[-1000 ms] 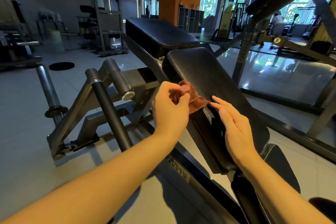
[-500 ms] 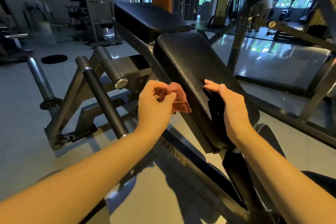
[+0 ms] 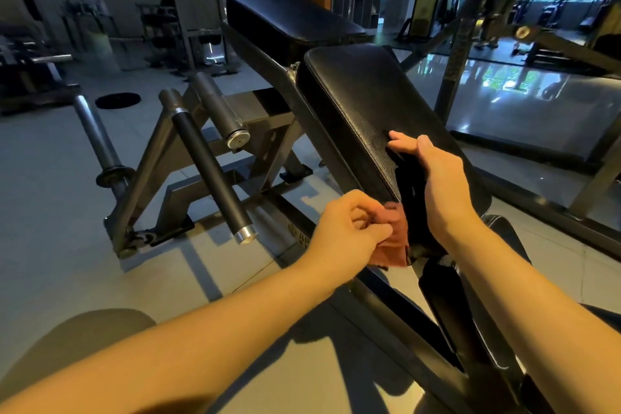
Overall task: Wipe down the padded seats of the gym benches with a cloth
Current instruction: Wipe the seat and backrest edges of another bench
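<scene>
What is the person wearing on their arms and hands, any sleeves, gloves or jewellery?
Nothing that shows. The left forearm and right forearm are bare down to the picture's edge, with no sleeve in view. The left hand and right hand wear no gloves, and no watch, band or ring is visible.

**Layout at the bench**

The cloth (image 3: 393,242) is held in the left hand (image 3: 349,228) at the near left edge of the padded seat (image 3: 369,104). The right hand (image 3: 433,175) is laid on the seat's near end. A second pad (image 3: 289,20) is set behind the seat, and a handle bar (image 3: 215,175) stands to its left.
</scene>
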A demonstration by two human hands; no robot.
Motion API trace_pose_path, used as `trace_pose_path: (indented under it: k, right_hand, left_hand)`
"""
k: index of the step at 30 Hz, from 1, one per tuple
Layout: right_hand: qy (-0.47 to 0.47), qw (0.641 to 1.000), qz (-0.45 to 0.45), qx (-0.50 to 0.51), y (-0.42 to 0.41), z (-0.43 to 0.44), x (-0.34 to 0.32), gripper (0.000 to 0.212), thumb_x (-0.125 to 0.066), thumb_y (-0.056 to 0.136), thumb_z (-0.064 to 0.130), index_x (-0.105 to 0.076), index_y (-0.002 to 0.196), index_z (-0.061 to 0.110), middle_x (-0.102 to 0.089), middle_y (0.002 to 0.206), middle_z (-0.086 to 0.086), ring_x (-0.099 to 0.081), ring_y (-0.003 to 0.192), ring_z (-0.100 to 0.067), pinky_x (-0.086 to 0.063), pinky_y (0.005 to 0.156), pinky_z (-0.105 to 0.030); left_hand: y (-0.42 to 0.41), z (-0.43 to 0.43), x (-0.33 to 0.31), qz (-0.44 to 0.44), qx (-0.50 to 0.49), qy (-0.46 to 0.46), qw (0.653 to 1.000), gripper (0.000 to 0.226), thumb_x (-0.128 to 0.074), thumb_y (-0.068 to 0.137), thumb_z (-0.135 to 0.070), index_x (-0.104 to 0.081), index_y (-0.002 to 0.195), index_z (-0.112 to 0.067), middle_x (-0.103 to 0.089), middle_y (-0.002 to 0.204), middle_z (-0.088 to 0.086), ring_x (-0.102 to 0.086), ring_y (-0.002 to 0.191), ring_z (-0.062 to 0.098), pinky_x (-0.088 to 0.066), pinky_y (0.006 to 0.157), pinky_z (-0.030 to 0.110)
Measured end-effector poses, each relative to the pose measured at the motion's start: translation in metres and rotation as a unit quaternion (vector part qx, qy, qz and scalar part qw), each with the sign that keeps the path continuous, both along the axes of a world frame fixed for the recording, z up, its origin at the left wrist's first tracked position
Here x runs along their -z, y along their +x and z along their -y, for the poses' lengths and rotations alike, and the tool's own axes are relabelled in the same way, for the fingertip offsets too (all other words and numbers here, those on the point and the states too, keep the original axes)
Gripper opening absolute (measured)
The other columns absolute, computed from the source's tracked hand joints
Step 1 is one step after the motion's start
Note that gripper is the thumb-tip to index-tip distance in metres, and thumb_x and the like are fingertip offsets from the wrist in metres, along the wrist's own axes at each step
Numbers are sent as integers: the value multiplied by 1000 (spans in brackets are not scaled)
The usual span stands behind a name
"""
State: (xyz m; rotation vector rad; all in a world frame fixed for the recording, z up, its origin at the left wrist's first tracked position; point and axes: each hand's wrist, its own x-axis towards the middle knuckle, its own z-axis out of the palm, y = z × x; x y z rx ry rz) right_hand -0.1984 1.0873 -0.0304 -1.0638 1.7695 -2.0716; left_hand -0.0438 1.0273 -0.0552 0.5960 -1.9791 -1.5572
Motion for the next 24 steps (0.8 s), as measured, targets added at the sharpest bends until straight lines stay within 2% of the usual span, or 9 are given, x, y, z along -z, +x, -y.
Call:
trace_pose_path:
  k: [1,3,6,9,13,16,18,22,24]
  right_hand:
    - [2,1000,4,-3,-1,-1,-1,50,-41,100,46,-77,111,13,-69,128,14,-60,122,0,-40,110,-31]
    - [13,1000,6,-8,0,-3,-2,48,-37,108,39,-77,110,13,-69,129,14,-59,123,-1,-39,111,-32]
    - [25,999,5,-20,1,-7,-3,46,-36,109,35,-77,109,13,-67,132,14,-56,126,-2,-38,104,-25]
    - [38,999,-5,-24,2,-11,-4,46,-35,110,32,-77,110,13,-64,136,13,-55,127,-3,-38,95,-16]
    - [38,999,-4,-25,-1,-13,-1,43,-39,108,34,-77,110,14,-65,134,15,-55,129,-4,-38,100,-19]
    - [54,998,-24,-15,0,-14,-4,37,-44,107,32,-78,112,18,-68,128,18,-57,122,3,-41,105,-22]
    - [72,996,-53,8,2,-15,-8,34,-46,106,30,-79,105,21,-67,130,16,-57,121,4,-41,103,-20]
    - [72,983,-128,113,11,-18,-13,33,-45,106,24,-75,93,24,-69,118,8,-60,111,-2,-48,99,-29]
    - [67,983,-147,90,27,-20,-10,28,-46,105,21,-72,93,21,-68,103,7,-63,98,-5,-54,89,-32]
  left_hand:
    - [2,3,0,8,-7,9,1000,15,-72,89,-4,-67,98,-14,-74,92,7,-73,86,19,-61,81,43]
    - [4,10,-6,-15,-63,25,998,16,-72,89,-5,-68,97,-18,-74,89,6,-74,85,20,-61,80,44]
    - [3,25,-29,-86,-144,47,985,17,-69,92,-7,-63,104,-17,-73,96,5,-74,85,14,-62,75,35]
    - [-8,31,-42,-136,-178,67,972,17,-64,95,-3,-59,106,-14,-71,98,7,-73,78,8,-60,62,23]
    - [-18,9,-14,-68,-147,20,987,15,-69,90,-4,-64,98,-16,-73,90,8,-74,80,20,-63,65,38]
    - [-8,-4,-2,22,-21,73,997,13,-72,89,-2,-69,99,-9,-76,83,5,-75,77,16,-59,65,26]
    - [0,-7,-4,68,15,65,995,12,-74,88,-5,-71,99,-10,-78,86,5,-75,81,16,-60,72,26]
    - [22,1,-22,83,-70,10,994,10,-78,85,-12,-74,94,-14,-77,83,3,-73,79,13,-58,70,21]
    - [37,12,-31,93,-135,8,986,10,-80,84,-15,-76,93,-16,-75,85,1,-72,81,12,-58,72,23]
